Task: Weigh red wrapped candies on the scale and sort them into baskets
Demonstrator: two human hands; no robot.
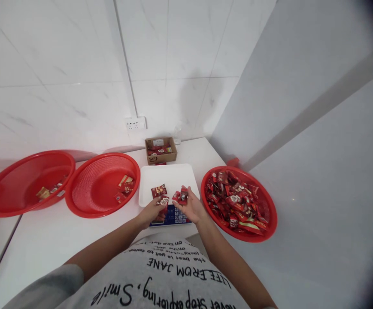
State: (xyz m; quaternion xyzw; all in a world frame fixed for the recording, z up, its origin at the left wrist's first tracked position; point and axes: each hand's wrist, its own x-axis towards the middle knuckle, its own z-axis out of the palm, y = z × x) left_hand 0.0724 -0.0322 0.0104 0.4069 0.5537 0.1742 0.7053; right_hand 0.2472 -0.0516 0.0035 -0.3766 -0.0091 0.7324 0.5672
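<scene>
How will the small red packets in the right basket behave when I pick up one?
Each red packet looks small and flat, so probably light. The glossy wrappers may slip between fingers. They lie loosely heaped in the right basket, so neighbours will likely shift when one is lifted.

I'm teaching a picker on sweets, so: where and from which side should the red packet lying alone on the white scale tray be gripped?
Probably by its two opposite side edges, coming straight down from above. The red packet lies flat on the white scale tray with bare tray behind it, while the left hand and right hand, each holding packets, crowd the near side.
</scene>
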